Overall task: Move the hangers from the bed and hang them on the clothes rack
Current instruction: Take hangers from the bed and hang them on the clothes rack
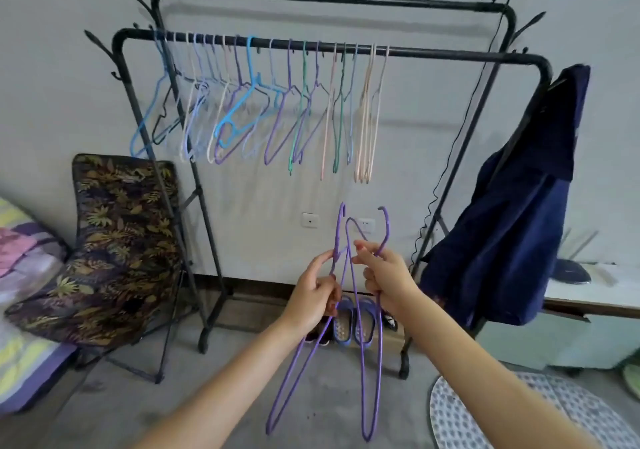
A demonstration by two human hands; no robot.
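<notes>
Hangers on rack front rail; chair left; jacket right.

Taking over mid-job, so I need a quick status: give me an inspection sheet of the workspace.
Surface: bare grey floor.
Job's things: purple hangers in hand; many hung on clothes rack front rail, right part free.
Clutter: folding chair, slippers, navy garment.
Grippers: left hand and right hand both grip hangers.
Cables: black cord down the wall.
Surroundings: bed at left, wall sockets.
</notes>
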